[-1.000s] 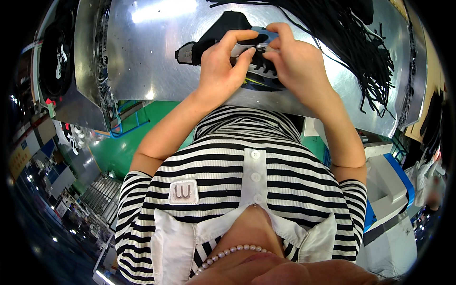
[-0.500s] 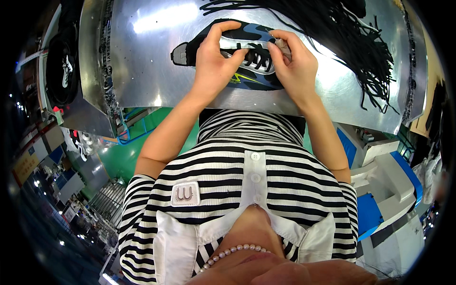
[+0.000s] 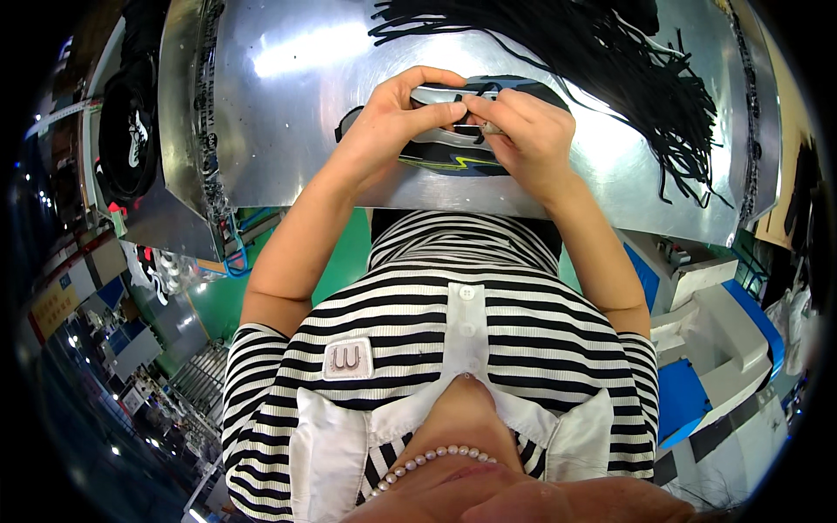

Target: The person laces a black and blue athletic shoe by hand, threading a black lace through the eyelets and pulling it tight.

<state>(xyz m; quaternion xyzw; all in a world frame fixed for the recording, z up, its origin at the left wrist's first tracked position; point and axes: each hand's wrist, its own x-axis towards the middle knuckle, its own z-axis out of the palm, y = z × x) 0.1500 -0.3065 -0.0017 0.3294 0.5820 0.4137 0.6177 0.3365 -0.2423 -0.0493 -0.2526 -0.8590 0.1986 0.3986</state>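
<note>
A sports shoe (image 3: pixel 449 159), black and blue-grey with silver trim and a yellow-green zigzag, lies sideways on the metal table in front of me. My left hand (image 3: pixel 384 118) grips its lacing area, the index finger along the far side and the thumb over the middle. Right beside that thumb, my right hand (image 3: pixel 534 131) pinches a black shoelace over the eyelets. A small beige-grey piece (image 3: pixel 492 128) shows at the right fingers; its kind is unclear. The hands hide much of the lacing and the toe end.
A big bundle of loose black laces (image 3: pixel 632 74) spreads over the far right of the metal table (image 3: pixel 305 122). On the left stands a black round container (image 3: pixel 129 144) with a white-marked item inside. A white and blue machine (image 3: pixel 711 340) stands below the table at right.
My right hand has moved left and now meets my left thumb over the lacing, fingers pinched. The shoe sits slightly nearer to me and to the right.
</note>
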